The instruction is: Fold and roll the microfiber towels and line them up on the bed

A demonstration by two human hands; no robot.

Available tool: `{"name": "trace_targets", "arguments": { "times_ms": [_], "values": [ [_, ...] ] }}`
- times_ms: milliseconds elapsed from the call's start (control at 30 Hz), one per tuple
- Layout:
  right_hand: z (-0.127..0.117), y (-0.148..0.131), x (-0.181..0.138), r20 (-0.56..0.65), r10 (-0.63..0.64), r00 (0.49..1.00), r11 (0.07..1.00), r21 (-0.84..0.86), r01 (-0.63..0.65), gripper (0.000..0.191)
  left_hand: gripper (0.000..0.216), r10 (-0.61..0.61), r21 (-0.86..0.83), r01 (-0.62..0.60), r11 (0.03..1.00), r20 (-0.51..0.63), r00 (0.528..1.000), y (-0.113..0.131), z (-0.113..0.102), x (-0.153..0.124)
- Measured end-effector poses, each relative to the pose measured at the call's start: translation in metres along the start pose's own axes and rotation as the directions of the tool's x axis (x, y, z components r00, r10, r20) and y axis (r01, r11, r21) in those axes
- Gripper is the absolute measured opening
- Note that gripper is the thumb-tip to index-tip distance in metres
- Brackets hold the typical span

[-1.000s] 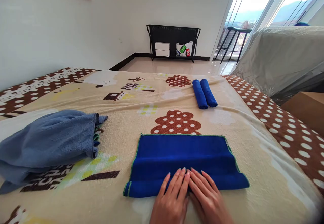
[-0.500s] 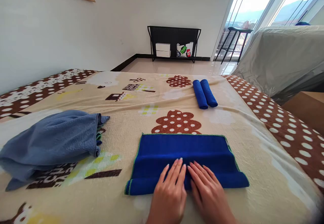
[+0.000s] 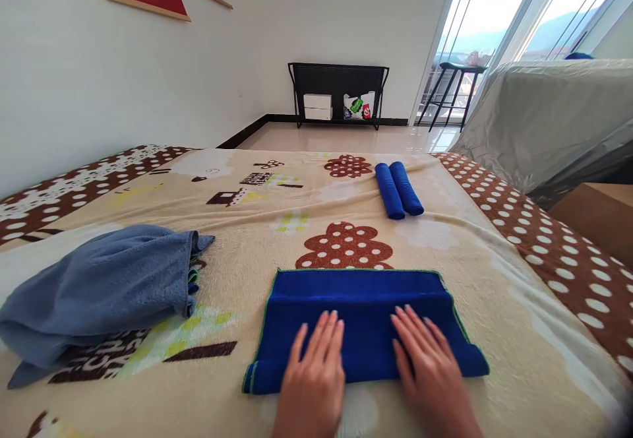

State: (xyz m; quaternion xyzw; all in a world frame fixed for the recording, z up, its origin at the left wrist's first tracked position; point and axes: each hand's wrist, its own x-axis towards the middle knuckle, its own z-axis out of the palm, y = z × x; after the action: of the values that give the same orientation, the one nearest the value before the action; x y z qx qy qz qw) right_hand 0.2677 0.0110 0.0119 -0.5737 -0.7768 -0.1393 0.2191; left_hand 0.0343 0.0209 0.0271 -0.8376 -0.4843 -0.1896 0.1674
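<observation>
Left hand (image 3: pixel 315 367) and right hand (image 3: pixel 429 357) rest flat, well apart, gripping nothing; blue cloth (image 3: pixel 368 336) lies directly beneath. Judged light, soft, not fragile; best hold: its near rolled edge (image 3: pixel 267 379), outside each hand.

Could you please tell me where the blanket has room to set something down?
Bare blanket shows between the slate cloth and the spread blue cloth, and right of the latter, to the dotted border. Crowded: under the left hand and right hand, and at the blue rolls.
</observation>
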Motion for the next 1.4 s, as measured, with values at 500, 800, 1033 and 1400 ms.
{"name": "trace_targets", "arguments": {
  "times_ms": [500,800,1033,1400],
  "values": [
    [0.005,0.035,0.005,0.128,0.137,0.982,0.990,-0.060,-0.130,0.050,0.048,-0.248,0.063,0.241,0.968,0.152,0.957,-0.030,-0.002,0.003],
    [0.015,0.052,0.028,0.285,0.108,0.952,0.985,0.102,-0.142,0.056,0.053,-0.037,-0.167,0.101,0.981,0.345,0.938,-0.038,0.009,0.035],
    [0.013,0.066,0.022,0.197,0.197,0.960,0.980,-0.039,-0.193,0.055,0.052,-0.209,0.004,0.219,0.976,0.309,0.928,-0.057,0.004,0.025],
    [0.025,0.071,0.040,0.291,0.256,0.922,0.965,-0.017,-0.262,0.060,0.052,-0.075,-0.131,0.127,0.983,0.347,0.935,-0.071,0.020,0.050]
  ]
}}
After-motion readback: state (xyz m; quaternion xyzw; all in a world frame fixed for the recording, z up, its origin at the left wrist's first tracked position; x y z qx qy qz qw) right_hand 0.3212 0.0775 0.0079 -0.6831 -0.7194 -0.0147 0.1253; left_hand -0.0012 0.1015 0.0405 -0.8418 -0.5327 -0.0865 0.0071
